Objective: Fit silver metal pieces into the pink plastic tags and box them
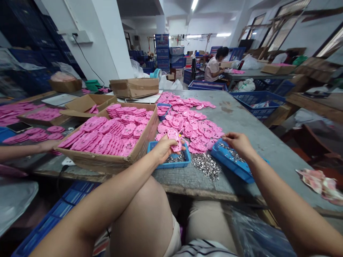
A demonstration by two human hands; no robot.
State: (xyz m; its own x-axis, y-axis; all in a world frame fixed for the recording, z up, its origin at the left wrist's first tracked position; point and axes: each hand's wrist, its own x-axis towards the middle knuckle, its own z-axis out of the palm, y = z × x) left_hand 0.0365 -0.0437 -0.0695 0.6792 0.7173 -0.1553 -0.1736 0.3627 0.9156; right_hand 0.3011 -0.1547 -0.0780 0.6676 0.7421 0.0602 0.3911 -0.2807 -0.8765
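Observation:
My left hand point(164, 150) is closed on a round pink plastic piece point(174, 137) with a scalloped edge, held above a blue tray point(175, 165) of small shiny metal parts. At the rim of a second blue tray point(245, 171), my right hand point(237, 142) has its fingertips pinched together. Whatever sits in that pinch is too small to make out. Between the two trays lies a loose heap of small metal parts point(207, 166). Behind them spreads a pile of similar pink pieces point(197, 125).
Left of my hands stands a cardboard box point(139, 148) filled with rows of pink pieces. Another person's hand point(49, 146) is at its left side. A crumpled cloth point(320, 182) lies on the table at right. Blue crates point(259, 101) stand beyond the table, near a seated person point(214, 67).

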